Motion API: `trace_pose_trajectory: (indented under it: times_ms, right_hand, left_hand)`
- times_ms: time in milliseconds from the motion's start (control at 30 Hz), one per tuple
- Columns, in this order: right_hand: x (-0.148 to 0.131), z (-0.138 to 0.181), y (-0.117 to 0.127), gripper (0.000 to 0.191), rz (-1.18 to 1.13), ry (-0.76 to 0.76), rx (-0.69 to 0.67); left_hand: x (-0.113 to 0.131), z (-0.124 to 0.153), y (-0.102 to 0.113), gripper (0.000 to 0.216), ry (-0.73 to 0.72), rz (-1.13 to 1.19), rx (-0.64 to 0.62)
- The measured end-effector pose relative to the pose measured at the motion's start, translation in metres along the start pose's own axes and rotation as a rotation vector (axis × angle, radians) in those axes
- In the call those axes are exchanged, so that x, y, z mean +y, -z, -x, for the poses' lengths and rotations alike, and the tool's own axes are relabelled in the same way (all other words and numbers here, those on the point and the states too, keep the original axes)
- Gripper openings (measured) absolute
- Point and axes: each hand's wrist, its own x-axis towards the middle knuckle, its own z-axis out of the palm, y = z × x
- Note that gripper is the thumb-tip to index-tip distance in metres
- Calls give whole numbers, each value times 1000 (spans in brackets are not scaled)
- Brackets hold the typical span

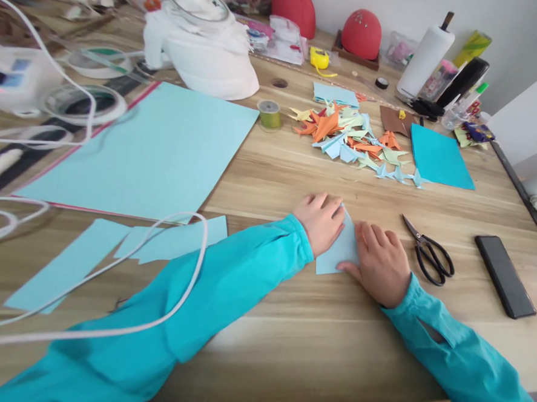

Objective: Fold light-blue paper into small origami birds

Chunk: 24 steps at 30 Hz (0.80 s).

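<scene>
A small light blue paper piece [339,251] lies on the wooden table [303,320], partly folded. My left hand [320,221] rests on its upper left part, fingers curled and pressing down. My right hand [381,261] lies flat on its right side, fingers stretched toward the fold. Both sleeves are teal.
Black scissors [429,253] and a dark phone [505,276] lie to the right. A pile of folded paper cranes [353,141] and a teal sheet [439,157] sit behind. A large light blue sheet [151,150], paper strips [116,246] and white cables [134,318] are at left.
</scene>
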Motion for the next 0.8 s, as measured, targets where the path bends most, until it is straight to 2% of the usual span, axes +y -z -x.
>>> trace_pose_trajectory:
  times_ms: [200, 333, 533, 800]
  right_hand:
    - [-1, 40, 3, 70, 40, -2, 48]
    - [4, 46, 8, 66, -32, -21, 47]
    - [16, 15, 10, 62, -176, 9, -4]
    - [21, -31, -8, 65, -81, -10, -49]
  left_hand:
    - [2, -1, -2, 34, 39, 14, -7]
    - [2, -1, -5, 34, 45, 11, 11]
    - [2, -1, -9, 33, 48, 8, 64]
    - [4, 0, -10, 32, 77, 28, 89]
